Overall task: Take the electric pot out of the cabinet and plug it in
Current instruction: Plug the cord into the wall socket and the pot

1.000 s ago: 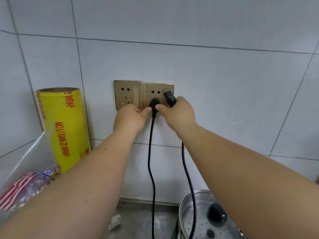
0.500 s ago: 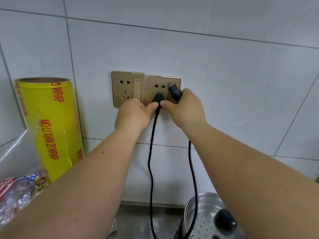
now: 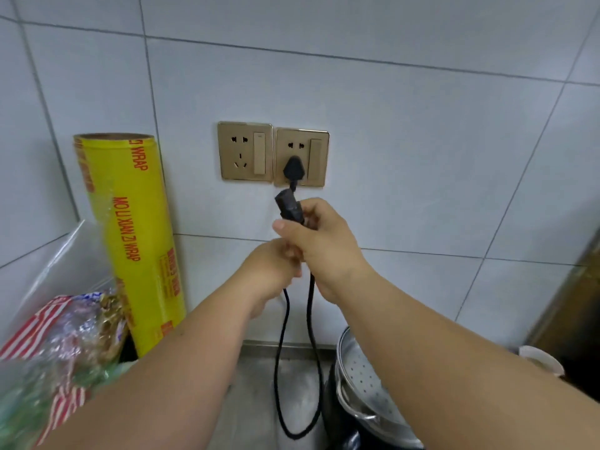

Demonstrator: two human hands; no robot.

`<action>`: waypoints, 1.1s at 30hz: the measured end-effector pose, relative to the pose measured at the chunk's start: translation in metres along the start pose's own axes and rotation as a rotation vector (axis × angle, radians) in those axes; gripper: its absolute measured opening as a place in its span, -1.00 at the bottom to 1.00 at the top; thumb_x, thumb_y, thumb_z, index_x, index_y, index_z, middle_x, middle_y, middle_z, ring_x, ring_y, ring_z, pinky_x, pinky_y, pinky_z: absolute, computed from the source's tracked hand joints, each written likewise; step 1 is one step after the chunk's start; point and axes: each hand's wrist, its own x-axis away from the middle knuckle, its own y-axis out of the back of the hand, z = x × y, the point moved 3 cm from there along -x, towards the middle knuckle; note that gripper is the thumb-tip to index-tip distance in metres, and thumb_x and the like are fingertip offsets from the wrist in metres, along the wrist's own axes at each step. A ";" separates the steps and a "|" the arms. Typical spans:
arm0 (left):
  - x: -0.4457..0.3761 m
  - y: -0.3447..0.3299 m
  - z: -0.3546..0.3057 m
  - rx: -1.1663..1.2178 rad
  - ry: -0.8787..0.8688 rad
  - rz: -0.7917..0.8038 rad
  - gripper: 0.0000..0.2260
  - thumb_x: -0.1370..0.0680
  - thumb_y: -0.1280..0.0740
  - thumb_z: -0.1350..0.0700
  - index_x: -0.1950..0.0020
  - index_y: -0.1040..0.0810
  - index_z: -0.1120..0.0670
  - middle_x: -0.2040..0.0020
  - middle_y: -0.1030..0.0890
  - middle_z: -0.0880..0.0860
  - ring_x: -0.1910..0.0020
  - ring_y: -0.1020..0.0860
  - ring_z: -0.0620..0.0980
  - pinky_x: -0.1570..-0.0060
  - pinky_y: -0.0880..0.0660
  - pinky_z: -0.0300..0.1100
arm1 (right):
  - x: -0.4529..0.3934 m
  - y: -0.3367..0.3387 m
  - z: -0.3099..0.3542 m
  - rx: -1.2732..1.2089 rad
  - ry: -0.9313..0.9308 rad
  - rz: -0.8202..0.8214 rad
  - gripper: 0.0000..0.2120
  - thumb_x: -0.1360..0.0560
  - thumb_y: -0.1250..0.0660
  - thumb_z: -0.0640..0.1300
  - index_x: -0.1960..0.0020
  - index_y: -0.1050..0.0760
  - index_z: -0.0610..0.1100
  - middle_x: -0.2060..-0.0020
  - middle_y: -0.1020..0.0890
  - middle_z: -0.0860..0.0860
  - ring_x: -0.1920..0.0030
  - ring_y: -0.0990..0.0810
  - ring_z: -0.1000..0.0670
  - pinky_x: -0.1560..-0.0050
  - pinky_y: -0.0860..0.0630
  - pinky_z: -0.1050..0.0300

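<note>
A black plug (image 3: 293, 168) sits in the right gold wall socket (image 3: 316, 157), and its black cord (image 3: 281, 368) hangs down in a loop. My right hand (image 3: 321, 241) is closed around the cord's other end, a black appliance connector (image 3: 289, 206) that sticks up out of my fist just below the socket. My left hand (image 3: 269, 271) grips the cord right beside and below my right hand. The steel electric pot (image 3: 367, 384) with a perforated steamer tray stands on the counter at the lower right, partly hidden by my right forearm.
A second gold socket (image 3: 245, 151) is left of the used one. A tall yellow roll of cling wrap (image 3: 130, 238) stands against the tiled wall at left, with a plastic bag of packets (image 3: 55, 345) in front. A white cup (image 3: 540, 360) sits at right.
Both hands have come away from the socket and dropped lower, leaving the plug seated in it. My right hand still carries the connector end; my left hand now holds the cord.
</note>
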 end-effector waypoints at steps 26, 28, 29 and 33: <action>0.175 -0.110 0.090 -0.045 0.388 0.609 -0.81 -0.57 -0.14 0.11 0.13 -0.50 0.13 0.36 -0.59 0.05 0.48 -0.58 -0.01 0.40 -0.55 -0.21 | 0.176 0.088 -0.080 -0.305 -0.492 0.196 -0.68 -0.32 -0.39 -0.01 0.05 -0.54 -0.21 0.46 -0.59 -0.02 0.46 -0.56 -0.02 0.35 -0.59 0.09; 0.182 -0.126 0.102 -0.105 0.354 0.485 -0.88 -0.52 -0.23 0.15 0.16 -0.53 0.09 0.33 -0.62 0.05 0.42 -0.61 0.00 0.31 -0.58 -0.14 | 0.194 0.109 -0.086 -0.292 -0.499 0.146 -0.65 -0.34 -0.37 0.02 0.01 -0.53 -0.22 0.47 -0.58 -0.02 0.48 -0.55 -0.03 0.36 -0.60 0.09; 0.181 -0.130 0.106 -0.177 0.331 0.357 -0.92 -0.48 -0.27 0.14 0.17 -0.55 0.08 0.33 -0.63 0.04 0.39 -0.62 0.00 0.28 -0.59 -0.10 | 0.203 0.121 -0.090 -0.292 -0.514 0.114 -0.66 -0.36 -0.36 0.02 0.00 -0.53 -0.22 0.48 -0.57 -0.03 0.49 -0.54 -0.03 0.37 -0.59 0.08; 0.177 -0.136 0.115 -0.324 0.315 -0.127 -0.70 -0.39 -0.37 0.02 -0.09 -0.45 0.03 0.17 -0.57 -0.02 0.25 -0.54 -0.08 0.32 -0.43 -0.19 | 0.236 0.165 -0.111 -0.294 -0.620 0.004 -0.62 -0.36 -0.38 0.04 -0.02 -0.51 -0.23 0.47 -0.55 -0.04 0.47 -0.52 -0.04 0.37 -0.57 0.05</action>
